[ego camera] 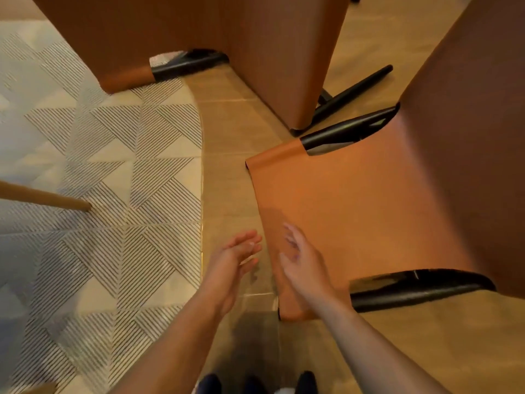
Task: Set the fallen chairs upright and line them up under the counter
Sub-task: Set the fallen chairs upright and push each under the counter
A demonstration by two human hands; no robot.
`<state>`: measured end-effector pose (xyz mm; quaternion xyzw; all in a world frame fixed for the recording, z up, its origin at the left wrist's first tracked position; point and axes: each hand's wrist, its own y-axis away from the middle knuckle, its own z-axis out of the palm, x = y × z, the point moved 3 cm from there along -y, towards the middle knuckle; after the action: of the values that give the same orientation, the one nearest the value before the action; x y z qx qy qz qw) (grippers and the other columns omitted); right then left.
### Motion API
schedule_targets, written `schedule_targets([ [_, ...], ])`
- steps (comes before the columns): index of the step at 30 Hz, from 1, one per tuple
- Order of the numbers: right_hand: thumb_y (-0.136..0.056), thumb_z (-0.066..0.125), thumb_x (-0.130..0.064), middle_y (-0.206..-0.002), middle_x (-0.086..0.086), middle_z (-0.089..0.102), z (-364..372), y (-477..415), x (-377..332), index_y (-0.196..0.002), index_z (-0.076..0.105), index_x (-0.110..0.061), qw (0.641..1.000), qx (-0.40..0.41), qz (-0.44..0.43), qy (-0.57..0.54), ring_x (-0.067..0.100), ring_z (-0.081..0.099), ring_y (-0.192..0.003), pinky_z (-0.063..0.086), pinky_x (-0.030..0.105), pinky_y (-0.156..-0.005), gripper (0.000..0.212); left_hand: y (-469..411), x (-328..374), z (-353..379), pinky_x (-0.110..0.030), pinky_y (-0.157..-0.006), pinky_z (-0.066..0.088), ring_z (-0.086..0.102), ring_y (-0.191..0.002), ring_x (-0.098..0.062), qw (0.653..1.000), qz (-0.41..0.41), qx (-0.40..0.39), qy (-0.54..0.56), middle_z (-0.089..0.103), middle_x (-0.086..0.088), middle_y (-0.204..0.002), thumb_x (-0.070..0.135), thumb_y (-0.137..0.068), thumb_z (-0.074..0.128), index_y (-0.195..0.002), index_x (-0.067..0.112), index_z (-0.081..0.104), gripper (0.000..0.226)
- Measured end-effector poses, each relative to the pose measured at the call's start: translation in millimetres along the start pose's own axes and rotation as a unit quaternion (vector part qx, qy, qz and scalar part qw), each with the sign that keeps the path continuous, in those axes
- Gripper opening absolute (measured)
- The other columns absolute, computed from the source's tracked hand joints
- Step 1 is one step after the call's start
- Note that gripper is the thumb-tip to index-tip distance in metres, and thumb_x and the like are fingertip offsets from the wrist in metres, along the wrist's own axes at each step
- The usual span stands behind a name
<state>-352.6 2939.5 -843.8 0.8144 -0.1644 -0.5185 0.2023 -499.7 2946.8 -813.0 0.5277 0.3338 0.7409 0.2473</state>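
Left hand and right hand are reaching, fingers straight and empty, toward the fallen chair lying on the floor; probably rigid, heavyish, smooth-skinned, so gripping its near edge is looking safest.

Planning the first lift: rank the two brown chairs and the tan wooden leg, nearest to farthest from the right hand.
1. Chair at right, its edge beside the right hand.
2. Chair at top, ahead.
3. Tan wooden leg, far left.

Bare floor strip between rug and near chair, far chair ahead
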Motion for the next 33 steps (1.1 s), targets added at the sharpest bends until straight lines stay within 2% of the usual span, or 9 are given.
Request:
schedule_targets([
  [2, -0.092, 0.058, -0.01, -0.142, -0.007, 0.049, 12, -23, 19, -0.145, 0.037, -0.035, 0.999, -0.003, -0.026, 0.025, 0.003, 0.042, -0.129, 0.036, 0.019, -0.1, 0.062, -35, -13, -3, -0.039, -0.1, 0.044, 0.06, -0.11, -0.022, 1.0, -0.002, -0.004, 0.004, 0.067, -0.008, -0.116, 0.003, -0.092, 0.049, -0.117, 0.01, 0.061, 0.029],
  [6, -0.09, 0.06, -0.014, -0.144, -0.004, 0.048, 28, -57, 51, -0.147, 0.037, -0.029, 0.985, 0.024, -0.107, 0.133, 0.013, 0.041, -0.133, 0.035, 0.029, -0.11, 0.064, -92, -33, -4, -0.035, -0.096, 0.044, 0.06, -0.107, -0.019, 1.0, 0.002, -0.023, 0.003, 0.067, -0.006, -0.115, 0.004, -0.094, 0.043, -0.117, 0.011, 0.06, 0.029],
  [11, -0.093, 0.05, -0.016, -0.158, -0.003, 0.027, 45, -79, 77, -0.151, 0.029, -0.027, 0.936, 0.027, -0.195, 0.294, 0.015, 0.018, -0.147, 0.014, 0.033, -0.12, 0.063, -138, -48, 3, -0.04, -0.106, 0.038, 0.057, -0.114, -0.021, 0.998, 0.021, -0.034, -0.052, 0.065, -0.008, -0.119, 0.006, -0.095, 0.043, -0.121, 0.012, 0.058, 0.031],
  [16, -0.094, 0.046, -0.02, -0.163, 0.002, 0.001, 57, -95, 90, -0.154, 0.014, -0.027, 0.91, 0.025, -0.185, 0.371, 0.019, -0.007, -0.149, -0.002, 0.033, -0.117, 0.068, -167, -59, 5, -0.04, -0.107, 0.039, 0.056, -0.117, -0.022, 0.999, 0.013, -0.03, -0.03, 0.063, -0.011, -0.121, 0.006, -0.095, 0.045, -0.125, 0.008, 0.054, 0.032],
  [20, -0.094, 0.048, -0.032, -0.162, 0.006, -0.011, 66, -103, 92, -0.155, 0.0, -0.024, 0.886, 0.018, -0.165, 0.433, 0.024, -0.016, -0.148, -0.009, 0.038, -0.117, 0.078, -178, -62, 6, -0.03, -0.09, 0.044, 0.06, -0.097, -0.016, 1.0, -0.005, -0.006, -0.018, 0.064, -0.005, -0.093, 0.003, -0.093, 0.045, -0.096, 0.01, 0.057, 0.014],
  [22, -0.094, 0.049, -0.035, -0.162, 0.009, -0.012, 70, -105, 91, -0.155, -0.001, -0.023, 0.879, 0.019, -0.155, 0.45, 0.027, -0.016, -0.147, -0.01, 0.041, -0.117, 0.08, -184, -62, 7, -0.031, -0.092, 0.044, 0.06, -0.095, -0.017, 1.0, -0.02, -0.001, -0.005, 0.063, -0.005, -0.091, 0.006, -0.092, 0.045, -0.09, 0.01, 0.058, 0.014],
  [24, -0.093, 0.051, -0.036, -0.161, 0.011, -0.013, 74, -106, 91, -0.154, -0.003, -0.022, 0.877, 0.016, -0.141, 0.46, 0.03, -0.016, -0.147, -0.011, 0.045, -0.117, 0.082, -189, -62, 8, -0.032, -0.095, 0.042, 0.057, -0.098, -0.019, 0.999, -0.036, -0.008, 0.008, 0.061, -0.007, -0.096, 0.008, -0.092, 0.046, -0.094, 0.007, 0.059, 0.013],
  [30, -0.095, 0.043, -0.023, -0.158, 0.014, -0.023, 84, -109, 89, -0.154, -0.004, -0.02, 0.865, 0.017, -0.1, 0.492, 0.036, -0.024, -0.144, -0.015, 0.063, -0.11, 0.075, -203, -57, 13, -0.025, -0.06, 0.046, 0.051, -0.065, -0.014, 0.999, -0.042, 0.01, -0.027, 0.053, -0.005, -0.073, 0.001, -0.086, 0.052, -0.082, 0.007, 0.055, 0.008],
  [33, -0.1, 0.035, -0.021, -0.156, 0.016, -0.028, 89, -111, 86, -0.153, -0.008, -0.017, 0.859, 0.012, -0.065, 0.508, 0.038, -0.026, -0.142, -0.016, 0.075, -0.098, 0.069, -204, -56, 16, -0.027, -0.059, 0.045, 0.052, -0.066, -0.017, 0.998, -0.049, -0.011, -0.043, 0.054, -0.005, -0.071, 0.0, -0.086, 0.048, -0.08, 0.009, 0.057, 0.014],
])
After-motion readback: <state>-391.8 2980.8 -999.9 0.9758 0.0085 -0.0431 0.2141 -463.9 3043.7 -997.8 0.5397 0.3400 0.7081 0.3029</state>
